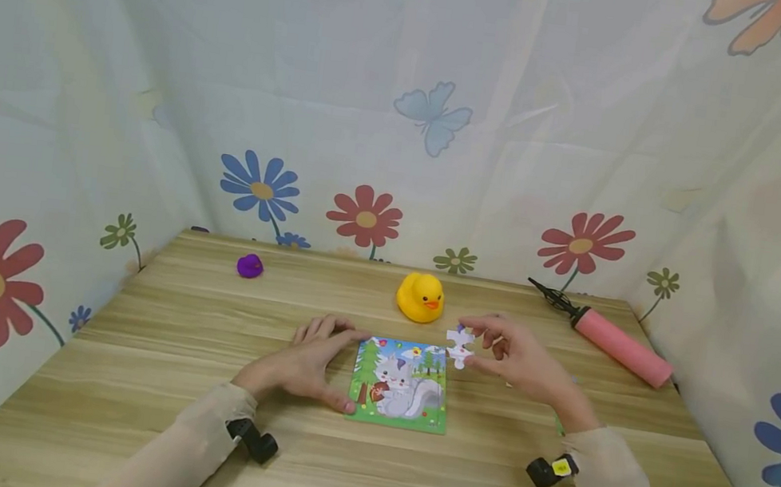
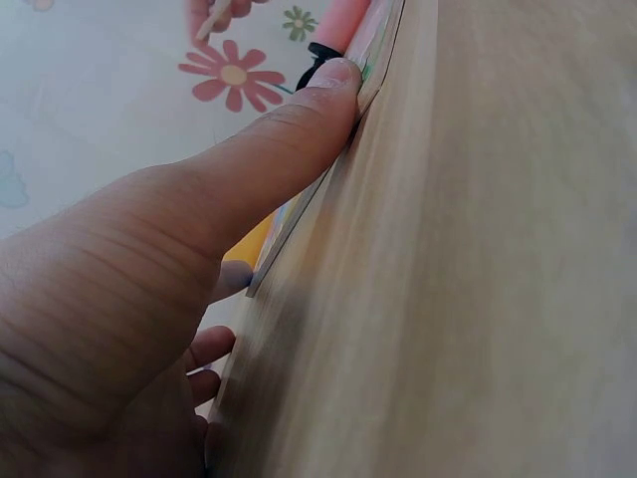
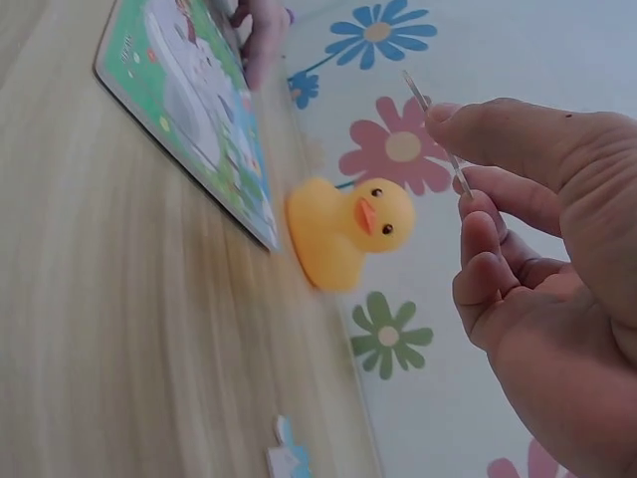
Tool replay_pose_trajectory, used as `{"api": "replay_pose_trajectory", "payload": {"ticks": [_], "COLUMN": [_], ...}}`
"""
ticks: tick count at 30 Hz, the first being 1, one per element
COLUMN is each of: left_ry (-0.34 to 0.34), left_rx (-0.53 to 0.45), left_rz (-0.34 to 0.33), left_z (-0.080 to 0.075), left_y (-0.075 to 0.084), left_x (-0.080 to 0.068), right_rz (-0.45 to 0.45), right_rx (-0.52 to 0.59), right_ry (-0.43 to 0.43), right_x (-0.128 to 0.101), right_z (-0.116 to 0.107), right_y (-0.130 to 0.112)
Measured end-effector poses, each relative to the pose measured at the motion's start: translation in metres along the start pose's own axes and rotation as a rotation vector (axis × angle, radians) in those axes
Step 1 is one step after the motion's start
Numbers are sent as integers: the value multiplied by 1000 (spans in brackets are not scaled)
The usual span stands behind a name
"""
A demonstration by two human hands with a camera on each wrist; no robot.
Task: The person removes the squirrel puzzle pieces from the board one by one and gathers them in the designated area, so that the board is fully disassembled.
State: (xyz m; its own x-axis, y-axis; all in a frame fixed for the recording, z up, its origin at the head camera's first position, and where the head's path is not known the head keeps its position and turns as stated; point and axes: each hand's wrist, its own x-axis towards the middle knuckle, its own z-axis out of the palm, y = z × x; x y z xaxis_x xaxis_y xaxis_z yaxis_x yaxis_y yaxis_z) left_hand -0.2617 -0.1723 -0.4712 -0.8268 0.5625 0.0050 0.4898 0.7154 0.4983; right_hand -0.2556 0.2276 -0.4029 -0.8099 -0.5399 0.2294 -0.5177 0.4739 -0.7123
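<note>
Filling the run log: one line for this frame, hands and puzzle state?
left hand: steadies puzzle board edge | right hand: pinches puzzle piece above table | nearby: rubber duck, pink pump

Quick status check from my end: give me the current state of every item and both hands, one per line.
Puzzle board: flat on the table, mostly assembled, top right corner unfilled.
Puzzle piece: lifted off the table, pinched by the right hand.
Left hand: fingers straight, pressing the board's left edge.
Rubber duck: upright behind the board.
Pink pump: lying on its side at right.
Purple toy: resting at back left.
</note>
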Motion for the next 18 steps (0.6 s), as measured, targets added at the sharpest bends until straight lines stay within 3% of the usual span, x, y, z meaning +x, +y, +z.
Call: {"api": "replay_pose_trajectory", "payload": {"ticks": [7,18], "left_ry": [1,7], "left_rx": [-9,0], "left_rz": [-3,0], "left_z": [0,1], "left_y": [0,-2], "left_x": [0,1], "right_rz": [41,34], "right_rx": [-29,-48], "right_ry": [26,72], "right_x": [-18,-52], "right_z": [-22,-42], "right_y": [5,17]}}
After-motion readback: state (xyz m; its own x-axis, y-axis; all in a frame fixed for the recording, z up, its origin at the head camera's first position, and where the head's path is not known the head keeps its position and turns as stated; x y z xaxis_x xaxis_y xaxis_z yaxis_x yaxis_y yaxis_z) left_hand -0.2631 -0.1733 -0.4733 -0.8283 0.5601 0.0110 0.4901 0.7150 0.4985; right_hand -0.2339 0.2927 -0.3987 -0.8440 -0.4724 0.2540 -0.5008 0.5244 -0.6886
